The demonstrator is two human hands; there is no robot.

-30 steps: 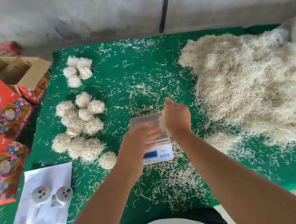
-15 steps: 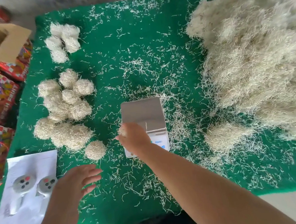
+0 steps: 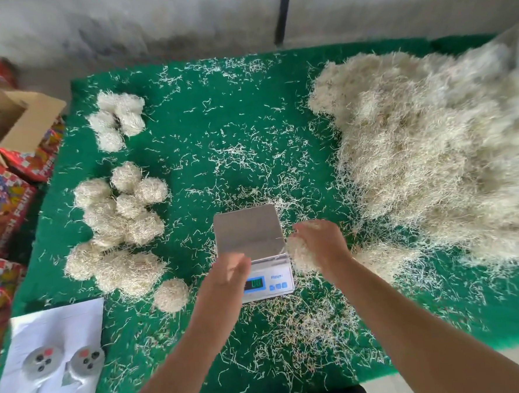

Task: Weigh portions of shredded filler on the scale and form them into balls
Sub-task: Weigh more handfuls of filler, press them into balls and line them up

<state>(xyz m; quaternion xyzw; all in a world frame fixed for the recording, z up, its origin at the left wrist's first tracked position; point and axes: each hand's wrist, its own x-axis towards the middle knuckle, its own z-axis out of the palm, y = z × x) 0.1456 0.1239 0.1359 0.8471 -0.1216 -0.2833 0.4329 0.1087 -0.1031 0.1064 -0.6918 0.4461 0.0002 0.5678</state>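
Note:
A small digital scale [image 3: 250, 233] with a bare steel platform and a lit display sits mid-table on the green cloth. My right hand [image 3: 319, 244] grips a clump of pale shredded filler [image 3: 300, 259] just right of the scale. My left hand [image 3: 229, 271] hovers over the scale's front left corner, blurred, fingers loosely extended and holding nothing. A big heap of loose filler [image 3: 432, 155] covers the right side. Several formed balls [image 3: 122, 213] lie in groups at the left, one single ball [image 3: 170, 294] nearest the scale.
The green cloth [image 3: 217, 123] is strewn with loose shreds. White paper [image 3: 49, 361] holding two grey round devices lies at the front left. Red printed boxes [image 3: 1, 212] and an open cardboard box [image 3: 10, 120] stand off the table's left edge. A wall runs behind.
My right hand moved from the scale's left front to its right side and now holds a filler clump. My left hand came up from near the paper to the scale's front.

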